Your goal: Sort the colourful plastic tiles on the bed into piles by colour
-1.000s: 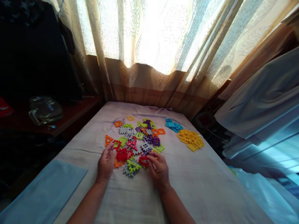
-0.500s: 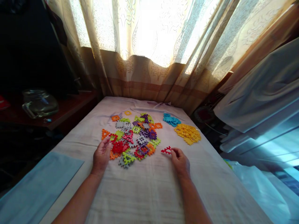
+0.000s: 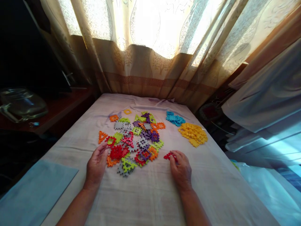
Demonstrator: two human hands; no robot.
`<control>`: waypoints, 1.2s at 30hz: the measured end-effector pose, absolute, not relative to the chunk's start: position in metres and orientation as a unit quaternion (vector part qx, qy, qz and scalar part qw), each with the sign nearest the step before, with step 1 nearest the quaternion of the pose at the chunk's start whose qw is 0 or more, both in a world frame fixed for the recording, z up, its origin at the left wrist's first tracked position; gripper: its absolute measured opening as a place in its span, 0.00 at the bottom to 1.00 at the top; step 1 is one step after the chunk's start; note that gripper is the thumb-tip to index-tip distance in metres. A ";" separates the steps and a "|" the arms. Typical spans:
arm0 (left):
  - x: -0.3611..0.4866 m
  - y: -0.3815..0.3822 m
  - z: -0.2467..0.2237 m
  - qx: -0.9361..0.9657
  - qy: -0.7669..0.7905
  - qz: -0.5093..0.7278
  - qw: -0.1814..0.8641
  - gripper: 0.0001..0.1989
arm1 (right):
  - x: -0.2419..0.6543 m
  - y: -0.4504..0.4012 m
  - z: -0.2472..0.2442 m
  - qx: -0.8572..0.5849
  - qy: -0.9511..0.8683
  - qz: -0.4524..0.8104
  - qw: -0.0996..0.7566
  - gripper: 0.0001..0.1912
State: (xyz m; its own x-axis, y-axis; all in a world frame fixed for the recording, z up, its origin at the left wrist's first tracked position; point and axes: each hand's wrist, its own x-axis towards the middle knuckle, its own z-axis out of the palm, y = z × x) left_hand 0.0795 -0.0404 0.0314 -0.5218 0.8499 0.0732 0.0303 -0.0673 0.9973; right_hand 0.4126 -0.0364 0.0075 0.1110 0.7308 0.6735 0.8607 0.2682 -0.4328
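Note:
My left hand (image 3: 96, 164) is closed at the left side of a mixed pile, its fingertips on a red square interlocking piece (image 3: 110, 141) with a cut-out middle. Out on the sheet to the right of the pile, my right hand (image 3: 181, 171) pinches a red triangular interlocking piece (image 3: 167, 155), partly covered by the fingers. Between the hands lie several toothed plastic pieces: solid red ones (image 3: 117, 152), a lime triangle (image 3: 128, 165), a purple square frame (image 3: 144, 153) and grey pieces (image 3: 142, 142). An orange triangle (image 3: 102, 137) lies just beyond my left fingertips.
A yellow heap (image 3: 193, 134) and a smaller blue heap (image 3: 175, 119) of pieces lie at the back right. A light blue cloth (image 3: 39, 191) covers the left edge of the bed sheet (image 3: 145, 197). A glass jug (image 3: 22, 105) stands on a side table; curtains (image 3: 141, 69) hang behind.
The right hand has lowered the red triangle toward the sheet, and its fingers now cover more of it. The left hand has shifted slightly left with the red square. The view has tilted a little.

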 end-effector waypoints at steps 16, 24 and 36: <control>0.085 -0.040 0.032 0.388 0.603 0.629 0.300 0.20 | 0.338 -0.055 0.029 -0.486 -0.789 0.017 0.376 0.11; 0.084 -0.037 0.029 0.390 0.601 0.626 0.306 0.22 | 0.331 -0.051 0.032 -0.473 -0.805 0.028 0.357 0.18; 0.084 -0.038 0.029 0.401 0.605 0.614 0.310 0.21 | 0.319 -0.057 0.032 -0.483 -0.813 0.015 0.324 0.07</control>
State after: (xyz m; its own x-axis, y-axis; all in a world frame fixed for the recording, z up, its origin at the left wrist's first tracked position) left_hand 0.0840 -0.0382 0.0294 -0.4853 0.8665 0.1169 0.1044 -0.0753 0.9917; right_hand 0.3191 -0.0571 0.0322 -0.3235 0.7961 0.5114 0.7761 0.5325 -0.3378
